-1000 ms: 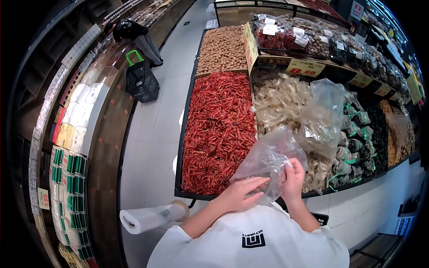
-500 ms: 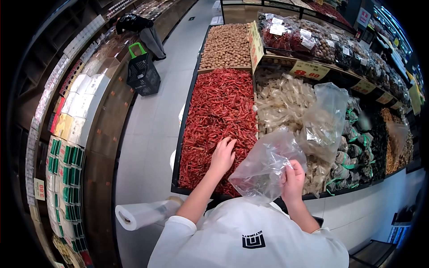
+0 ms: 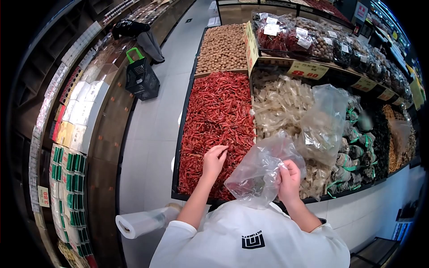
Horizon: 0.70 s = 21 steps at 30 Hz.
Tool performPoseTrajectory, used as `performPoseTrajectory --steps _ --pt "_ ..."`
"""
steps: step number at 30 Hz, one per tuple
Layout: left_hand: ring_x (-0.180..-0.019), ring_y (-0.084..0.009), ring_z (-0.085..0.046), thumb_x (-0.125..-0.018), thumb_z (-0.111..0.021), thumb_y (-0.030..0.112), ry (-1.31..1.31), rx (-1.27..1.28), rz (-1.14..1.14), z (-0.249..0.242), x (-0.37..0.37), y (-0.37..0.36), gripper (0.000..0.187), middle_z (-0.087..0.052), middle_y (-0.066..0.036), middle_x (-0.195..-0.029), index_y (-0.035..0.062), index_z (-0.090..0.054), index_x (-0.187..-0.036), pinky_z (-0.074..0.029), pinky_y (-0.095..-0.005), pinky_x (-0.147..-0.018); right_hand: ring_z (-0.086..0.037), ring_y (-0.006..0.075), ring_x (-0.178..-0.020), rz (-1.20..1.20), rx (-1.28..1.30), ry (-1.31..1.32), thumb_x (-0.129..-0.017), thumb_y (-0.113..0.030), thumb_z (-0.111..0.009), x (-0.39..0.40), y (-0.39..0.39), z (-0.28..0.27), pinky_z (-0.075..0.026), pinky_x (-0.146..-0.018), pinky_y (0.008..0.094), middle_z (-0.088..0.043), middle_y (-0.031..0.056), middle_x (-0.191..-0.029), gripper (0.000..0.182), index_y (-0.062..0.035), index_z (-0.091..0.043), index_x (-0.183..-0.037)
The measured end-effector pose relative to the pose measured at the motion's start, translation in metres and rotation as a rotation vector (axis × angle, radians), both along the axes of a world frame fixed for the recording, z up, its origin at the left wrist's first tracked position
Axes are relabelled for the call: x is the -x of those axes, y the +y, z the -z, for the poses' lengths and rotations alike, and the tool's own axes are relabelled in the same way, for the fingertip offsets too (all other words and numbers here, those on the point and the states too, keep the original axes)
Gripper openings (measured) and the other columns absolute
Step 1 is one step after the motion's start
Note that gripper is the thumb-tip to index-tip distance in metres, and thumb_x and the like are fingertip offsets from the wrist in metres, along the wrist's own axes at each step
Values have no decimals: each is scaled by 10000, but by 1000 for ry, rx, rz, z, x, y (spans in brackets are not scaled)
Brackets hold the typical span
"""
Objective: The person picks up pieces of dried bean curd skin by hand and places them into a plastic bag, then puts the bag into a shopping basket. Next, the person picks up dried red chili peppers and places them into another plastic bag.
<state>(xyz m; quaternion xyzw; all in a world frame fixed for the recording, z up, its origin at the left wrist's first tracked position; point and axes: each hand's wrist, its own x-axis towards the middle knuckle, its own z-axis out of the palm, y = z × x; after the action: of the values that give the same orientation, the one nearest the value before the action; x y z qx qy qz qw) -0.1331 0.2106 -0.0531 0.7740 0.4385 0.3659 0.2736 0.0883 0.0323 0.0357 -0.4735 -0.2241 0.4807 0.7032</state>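
Observation:
My left hand (image 3: 214, 161) is over the lower part of a bin of dried red chilies (image 3: 216, 105), thumb and fingers drawn together in a pinch. Whatever is between the fingertips is too small to make out against the red. In my right hand (image 3: 290, 179), the edge of a clear plastic bag (image 3: 254, 172) is gripped. The bag hangs partly spread between my hands, above the front edge of the bin, with a little dark reddish content or chilies seen through it.
A second clear bag (image 3: 324, 127) lies on pale dried goods (image 3: 281, 98) at right. Beyond are green-tied bundles (image 3: 355, 152). Walnuts (image 3: 222, 47) fill the far bin. A plastic bag roll (image 3: 140, 222) sticks out at lower left. A person (image 3: 138, 38) bends near a shopping basket (image 3: 142, 78).
My left hand has drawn back slightly toward me and to the left, its spread fingers now closed in a pinch. My right hand still grips the bag, nearly unmoved.

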Motion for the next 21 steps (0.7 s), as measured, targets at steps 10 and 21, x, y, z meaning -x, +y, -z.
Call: performPoseTrajectory --steps 10,21 --pt "-933 -118 -707 -954 -745 7 -326 443 -196 -52 55 -69 200 -764 -66 -1065 -21 -781 -1148 -559 -246 -793 -487 25 -540 -11 36 49 -1085 -107 -566 6 1 10 -367 -467 203 -598 -31 -713 137 -54 -615 -969" --pt "-887 -98 -691 -979 -730 9 -681 687 -276 -26 64 -77 241 -749 -60 -1047 -33 -743 -1216 -567 -232 -818 -468 25 -520 -34 -12 70 -1083 -96 -566 10 3 12 -351 -451 205 -576 -38 -702 123 -60 -613 -975"
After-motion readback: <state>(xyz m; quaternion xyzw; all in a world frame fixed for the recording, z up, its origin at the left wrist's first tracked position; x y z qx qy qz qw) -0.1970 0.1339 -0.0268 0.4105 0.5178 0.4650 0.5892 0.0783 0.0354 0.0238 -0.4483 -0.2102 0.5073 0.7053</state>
